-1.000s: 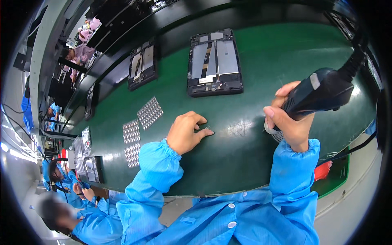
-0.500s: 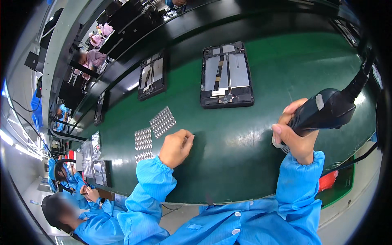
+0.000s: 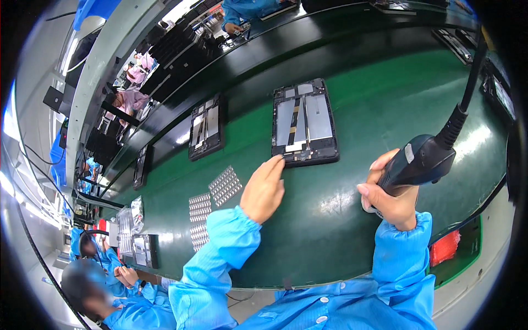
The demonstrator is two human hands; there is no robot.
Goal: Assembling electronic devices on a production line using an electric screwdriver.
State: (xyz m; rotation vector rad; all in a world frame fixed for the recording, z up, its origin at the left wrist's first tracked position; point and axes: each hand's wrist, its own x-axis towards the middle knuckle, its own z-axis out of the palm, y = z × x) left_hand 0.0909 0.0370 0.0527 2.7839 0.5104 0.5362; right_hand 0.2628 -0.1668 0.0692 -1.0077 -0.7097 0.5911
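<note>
My left hand (image 3: 263,190) reaches to the near left corner of an opened tablet (image 3: 305,124). Its fingers are stretched out, and the fingertips touch or nearly touch the black frame; no held thing shows. Inside the tablet are grey battery panels and a dark ribbon cable running lengthwise. My right hand (image 3: 393,201) is wrapped round a black corded handheld tool (image 3: 421,162), tilted over the table, right of the tablet. The tool's cable rises to the upper right. Its lower end is mostly hidden by the hand, so its exact kind is unclear.
Sheets of small metallic pieces (image 3: 225,186) lie left of my left hand. Another opened tablet (image 3: 205,129) stands farther left on the green table (image 3: 330,231). A green bin (image 3: 467,253) with red material sits below the right edge. Co-workers (image 3: 124,297) sit at the left.
My left hand has moved right and forward, from beside the metallic sheets to the tablet's corner, its fingers straightening. My right hand keeps the tool, slightly shifted. The view has tilted.
</note>
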